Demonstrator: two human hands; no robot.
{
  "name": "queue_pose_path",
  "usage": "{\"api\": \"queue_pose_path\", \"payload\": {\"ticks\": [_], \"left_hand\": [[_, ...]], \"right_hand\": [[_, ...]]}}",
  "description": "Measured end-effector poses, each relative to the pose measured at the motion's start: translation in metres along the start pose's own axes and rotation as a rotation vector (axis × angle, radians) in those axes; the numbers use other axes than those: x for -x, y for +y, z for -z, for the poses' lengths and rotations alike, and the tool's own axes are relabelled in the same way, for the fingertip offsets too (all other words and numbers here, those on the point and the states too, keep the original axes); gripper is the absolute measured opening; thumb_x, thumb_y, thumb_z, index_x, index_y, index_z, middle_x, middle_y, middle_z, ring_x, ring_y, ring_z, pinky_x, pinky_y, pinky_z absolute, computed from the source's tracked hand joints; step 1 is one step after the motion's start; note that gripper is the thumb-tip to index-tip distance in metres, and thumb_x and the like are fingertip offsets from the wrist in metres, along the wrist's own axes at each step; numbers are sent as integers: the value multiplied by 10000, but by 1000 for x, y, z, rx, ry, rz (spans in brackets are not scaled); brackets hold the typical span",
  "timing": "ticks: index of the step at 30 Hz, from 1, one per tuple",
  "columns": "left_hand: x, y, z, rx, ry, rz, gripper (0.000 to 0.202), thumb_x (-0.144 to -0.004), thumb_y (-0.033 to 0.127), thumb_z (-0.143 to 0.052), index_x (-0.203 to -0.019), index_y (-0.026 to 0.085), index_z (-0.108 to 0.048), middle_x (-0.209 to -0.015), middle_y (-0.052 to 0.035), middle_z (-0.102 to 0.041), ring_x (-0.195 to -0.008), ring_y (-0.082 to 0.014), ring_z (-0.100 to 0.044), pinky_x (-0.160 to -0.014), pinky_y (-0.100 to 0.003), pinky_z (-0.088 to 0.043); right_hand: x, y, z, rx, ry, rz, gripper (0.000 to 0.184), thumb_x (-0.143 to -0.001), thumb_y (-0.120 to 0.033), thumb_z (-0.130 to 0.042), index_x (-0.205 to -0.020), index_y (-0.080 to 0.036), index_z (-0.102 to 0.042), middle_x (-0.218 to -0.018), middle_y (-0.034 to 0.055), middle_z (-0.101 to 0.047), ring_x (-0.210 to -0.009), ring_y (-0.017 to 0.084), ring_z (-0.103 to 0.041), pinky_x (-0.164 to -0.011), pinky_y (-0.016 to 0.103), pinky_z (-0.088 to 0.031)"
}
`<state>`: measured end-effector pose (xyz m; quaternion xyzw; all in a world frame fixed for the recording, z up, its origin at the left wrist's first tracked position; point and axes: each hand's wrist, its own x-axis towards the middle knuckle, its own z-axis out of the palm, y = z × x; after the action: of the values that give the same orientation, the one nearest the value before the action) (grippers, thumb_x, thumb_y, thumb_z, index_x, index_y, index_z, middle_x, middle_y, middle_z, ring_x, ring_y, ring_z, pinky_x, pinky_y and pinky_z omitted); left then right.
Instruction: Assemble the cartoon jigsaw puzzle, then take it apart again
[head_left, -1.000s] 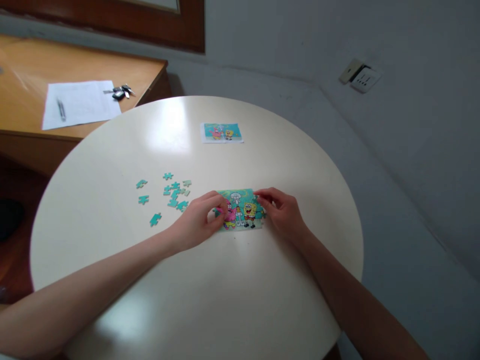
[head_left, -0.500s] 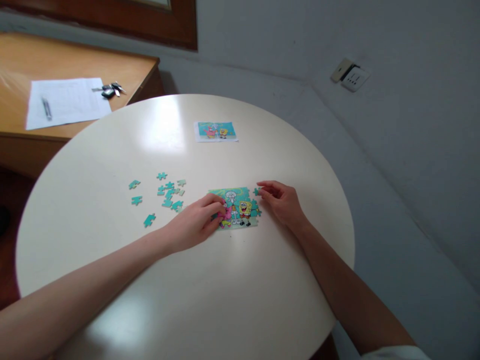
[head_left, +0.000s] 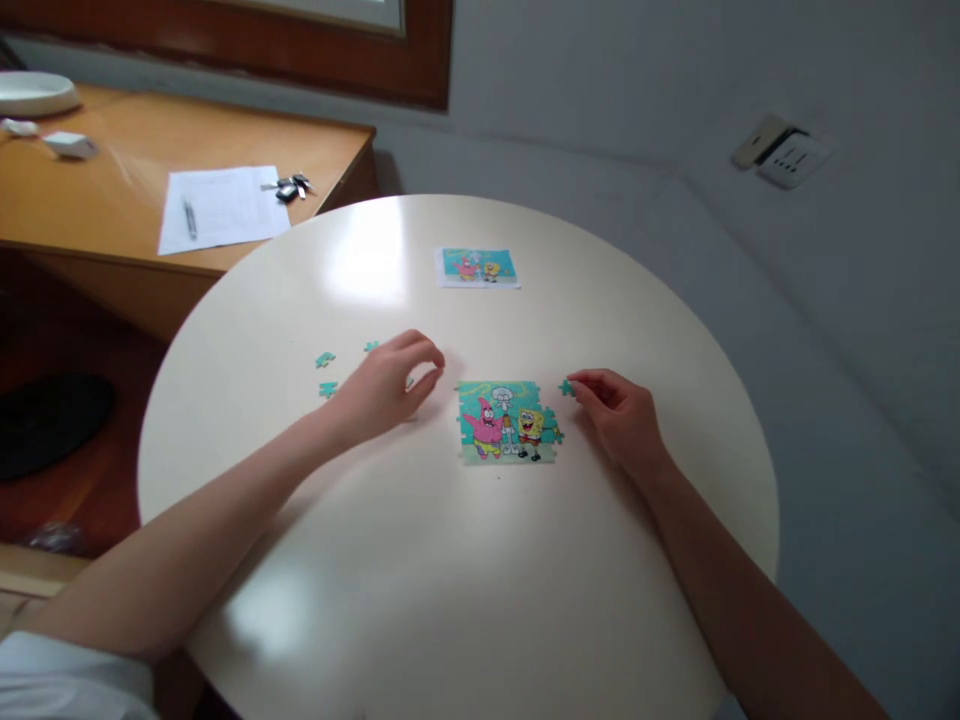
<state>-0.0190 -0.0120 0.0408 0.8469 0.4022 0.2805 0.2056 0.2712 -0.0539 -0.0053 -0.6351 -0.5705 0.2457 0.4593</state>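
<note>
A partly joined jigsaw puzzle (head_left: 506, 425) with cartoon figures lies flat on the round white table (head_left: 465, 560). To its right, my right hand (head_left: 622, 410) pinches a teal puzzle piece (head_left: 566, 387), held just apart from the puzzle's upper right edge. My left hand (head_left: 394, 385) hovers left of the puzzle, thumb and fingers apart, with nothing visible between them. Beneath and beyond that hand are loose puzzle pieces (head_left: 328, 389), most of them hidden by it.
A small printed picture (head_left: 480, 268) of the same cartoon scene lies toward the table's far side. On the wooden desk (head_left: 247, 120) at back left are a paper sheet (head_left: 217, 210), a pen (head_left: 190, 218) and keys (head_left: 289, 189). Wall sockets (head_left: 791, 158) are at right.
My left hand has let go of the puzzle's left side and moved left and up, over the loose pieces. My right hand keeps its piece beside the puzzle. The view has swung left.
</note>
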Motion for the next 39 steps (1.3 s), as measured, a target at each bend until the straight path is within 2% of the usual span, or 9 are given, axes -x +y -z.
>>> {"api": "queue_pose_path", "payload": {"ticks": [5, 7, 9, 12, 16, 22, 25, 30, 39], "left_hand": [[-12, -42, 48, -125, 137, 278, 119, -753, 268, -563, -724, 182, -640, -703, -35, -641, -677, -161, -576, -663, -270, -446], [-13, -57, 58, -133, 155, 352, 118, -723, 276, -593, -681, 180, -647, -636, -26, -625, -662, -166, -572, -656, -270, -429], [-12, -67, 63, -108, 115, 404, 112, -693, 277, -620, -653, 177, -653, -596, -24, -610, -641, -170, -566, -635, -271, -419], [-10, -73, 62, -79, 16, 457, 108, -659, 280, -640, -608, 185, -649, -561, -18, -600, -549, -153, -532, -566, -269, -401], [-9, -73, 59, -53, -82, 453, 134, -655, 304, -648, -580, 193, -641, -528, -10, -590, -494, -141, -503, -520, -265, -379], [-10, -72, 59, -63, -70, 543, 124, -658, 295, -636, -601, 185, -636, -567, -20, -594, -489, -142, -500, -538, -288, -395], [-11, -69, 59, -115, -83, 555, 103, -678, 266, -615, -654, 174, -654, -620, -31, -615, -551, -152, -533, -581, -290, -417], [-12, -66, 56, -180, -125, 512, 166, -718, 191, -553, -799, 148, -691, -751, -54, -654, -671, -156, -574, -666, -277, -449], [-12, -65, 47, -220, -255, 356, 271, -723, 318, -593, -928, 174, -697, -912, -65, -656, -769, -171, -588, -687, -267, -458]], "right_hand": [[-2, 4, 6, 113, 28, 35, 206, -735, -386, -615, -798, -201, -681, -719, 35, -695, -606, 155, -599, -535, 271, -463], [-3, 5, 8, 144, 24, 23, 182, -729, -364, -609, -785, -206, -678, -701, 32, -691, -576, 152, -591, -519, 271, -460], [-4, 5, 9, 160, 14, 4, 163, -721, -344, -603, -777, -208, -674, -680, 27, -686, -550, 151, -585, -512, 276, -460], [-4, 6, 9, 172, -9, -9, 155, -717, -329, -593, -782, -212, -669, -668, 23, -682, -556, 161, -600, -533, 291, -472], [-3, 5, 8, 193, -23, 5, 149, -710, -323, -590, -774, -212, -667, -652, 20, -677, -573, 171, -615, -559, 302, -481], [-3, 4, 7, 268, -22, 28, 168, -713, -334, -580, -768, -205, -671, -644, 26, -669, -554, 166, -590, -553, 300, -465], [-3, 3, 8, 294, -18, 33, 191, -711, -342, -567, -771, -196, -675, -645, 28, -669, -553, 166, -585, -554, 299, -462], [-3, 3, 8, 313, -19, 25, 217, -701, -358, -553, -771, -195, -678, -654, 28, -669, -556, 160, -572, -543, 286, -453], [-3, 5, 8, 326, -30, 27, 237, -707, -381, -545, -778, -203, -685, -651, 28, -666, -555, 161, -559, -538, 289, -439]]}}
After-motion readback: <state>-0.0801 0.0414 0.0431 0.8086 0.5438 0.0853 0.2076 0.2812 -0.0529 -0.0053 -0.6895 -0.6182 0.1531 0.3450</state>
